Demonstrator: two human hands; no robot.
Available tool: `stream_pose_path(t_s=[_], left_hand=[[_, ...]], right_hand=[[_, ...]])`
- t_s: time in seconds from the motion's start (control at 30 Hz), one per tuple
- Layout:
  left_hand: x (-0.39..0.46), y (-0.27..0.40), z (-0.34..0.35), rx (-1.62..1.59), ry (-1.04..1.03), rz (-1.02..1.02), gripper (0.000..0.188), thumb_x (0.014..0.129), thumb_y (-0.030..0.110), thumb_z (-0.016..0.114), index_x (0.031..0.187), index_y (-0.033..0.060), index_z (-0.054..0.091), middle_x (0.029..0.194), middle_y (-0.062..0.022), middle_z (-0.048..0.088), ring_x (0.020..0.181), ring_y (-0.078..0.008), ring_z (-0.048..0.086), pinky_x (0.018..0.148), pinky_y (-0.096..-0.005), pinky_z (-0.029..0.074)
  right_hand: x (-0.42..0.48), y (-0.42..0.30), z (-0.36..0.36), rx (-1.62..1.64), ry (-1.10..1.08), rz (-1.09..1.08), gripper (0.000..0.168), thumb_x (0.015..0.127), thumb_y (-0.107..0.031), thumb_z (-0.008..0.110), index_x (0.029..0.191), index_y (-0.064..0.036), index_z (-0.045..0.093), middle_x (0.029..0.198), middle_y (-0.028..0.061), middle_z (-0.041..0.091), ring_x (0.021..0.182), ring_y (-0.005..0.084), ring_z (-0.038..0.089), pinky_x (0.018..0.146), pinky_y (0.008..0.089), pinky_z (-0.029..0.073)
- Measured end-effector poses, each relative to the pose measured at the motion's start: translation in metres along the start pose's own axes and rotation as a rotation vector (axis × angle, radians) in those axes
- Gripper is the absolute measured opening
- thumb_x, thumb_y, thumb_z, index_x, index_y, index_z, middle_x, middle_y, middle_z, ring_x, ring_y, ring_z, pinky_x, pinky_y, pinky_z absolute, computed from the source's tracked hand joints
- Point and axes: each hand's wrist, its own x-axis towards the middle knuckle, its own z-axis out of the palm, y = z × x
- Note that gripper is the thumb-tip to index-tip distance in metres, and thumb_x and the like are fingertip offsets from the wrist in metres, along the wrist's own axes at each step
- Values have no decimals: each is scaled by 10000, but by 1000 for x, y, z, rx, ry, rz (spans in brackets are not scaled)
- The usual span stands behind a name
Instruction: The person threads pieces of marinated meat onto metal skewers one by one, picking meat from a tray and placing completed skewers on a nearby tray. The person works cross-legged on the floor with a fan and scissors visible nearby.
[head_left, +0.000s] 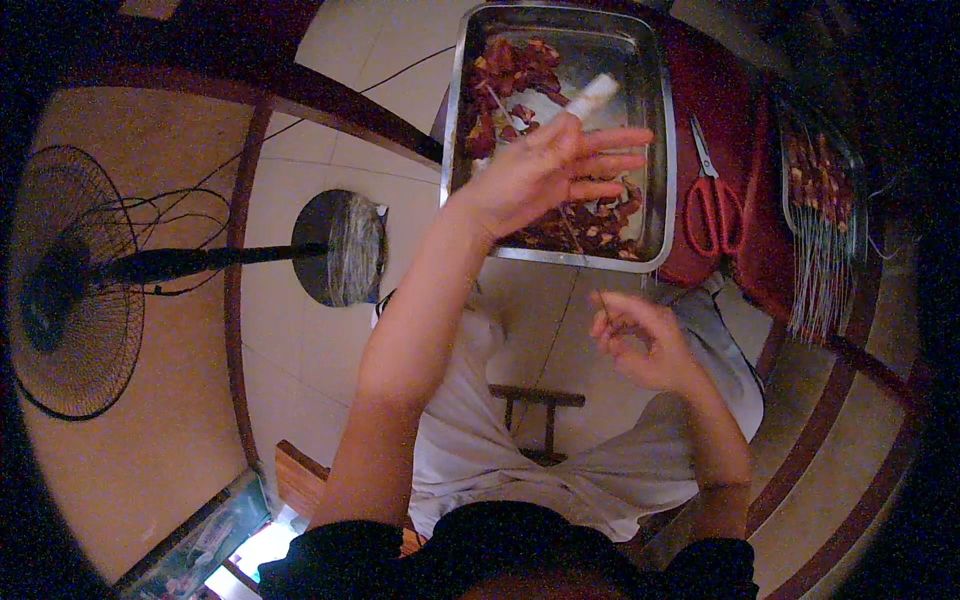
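My left hand (544, 169) is held over a metal tray (670, 150), slightly blurred, with several fingers spread. A white wrap or tube (596, 95) sticks out at its far side; whether it covers a digit is unclear. Reddish-brown pieces, apparently meat (510, 67), lie in the tray, and more pieces (600, 232) lie near its front edge, partly behind the hand. In front of the tray, above my lap, my right hand (645, 341) has curled fingers. A thin dark line crosses its fingertips, too blurred to tell whether it is held.
Red-handled scissors (712, 214) lie on a red surface (697, 75) right of the tray. Farther right, a second tray (787, 187) holds skewered pieces, their thin sticks (821, 277) overhanging its edge. A standing fan (82, 277) is at left, and a small wooden stool (536, 395) stands between my legs.
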Motion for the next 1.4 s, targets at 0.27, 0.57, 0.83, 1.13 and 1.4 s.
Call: stream_pose_path(t_s=[0.27, 0.57, 0.83, 1.13, 1.4], left_hand=[[6, -39, 10, 159, -66, 19, 820, 778, 308, 652, 1388, 156, 126, 1283, -64, 433, 1165, -149, 404, 948, -299, 333], [-13, 12, -63, 1527, 729, 161, 771, 652, -109, 525, 1335, 177, 308, 918, -160, 609, 829, -310, 599, 734, -371, 486], [-8, 4, -51, 1683, 555, -94, 809, 641, 14, 624, 1347, 222, 289, 810, -154, 587, 754, -309, 587, 692, -385, 481], [-4, 6, -48, 353, 633, 21, 578, 810, 59, 570, 1331, 117, 325, 862, -73, 585, 745, -175, 596, 685, -279, 507], [9, -14, -17, 1649, 725, -110, 765, 703, 258, 708, 1334, 122, 299, 760, -98, 630, 674, -240, 619, 617, -342, 500]], right_hand=[[15, -44, -34, 555, 211, 203, 474, 844, -217, 560, 1237, -17, 386, 738, 104, 594, 429, 43, 443, 361, 164, 342], [29, -12, -57, 577, 555, 140, 313, 858, -143, 538, 1138, -20, 473, 811, 83, 594, 521, 43, 424, 439, 152, 327], [29, -14, -49, 485, 496, 285, 244, 858, -120, 529, 1090, -45, 505, 813, 67, 610, 517, 43, 428, 410, 167, 320], [29, -16, -34, 61, 466, 293, 172, 842, -83, 544, 998, -20, 580, 750, 33, 602, 633, 76, 535, 577, 208, 432], [29, -9, -35, -78, 517, 210, 150, 835, -82, 554, 960, -12, 598, 728, 30, 597, 670, 89, 561, 618, 227, 450]])
